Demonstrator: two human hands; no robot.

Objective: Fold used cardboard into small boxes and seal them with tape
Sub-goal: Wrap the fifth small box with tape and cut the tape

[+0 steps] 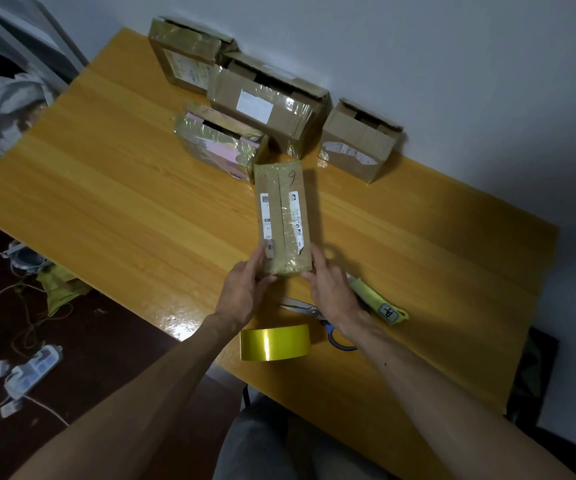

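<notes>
You have the long narrow box in the middle of the table, its far end pointing at the other boxes by the wall; whether it rests on the wood or is slightly lifted cannot be told. Your left hand grips the near left corner with curled fingers, and your right hand holds the near right corner the same way; the step looks like squaring this near end before sealing. Press the flaps flush and keep the corners true; old tape already wrinkles the surface, so smooth it first. Keep one hand holding the end closed while the other reaches for the tape roll, which stands just beside your wrists; the scissors lie partly under your right wrist, so mind the blades.
</notes>
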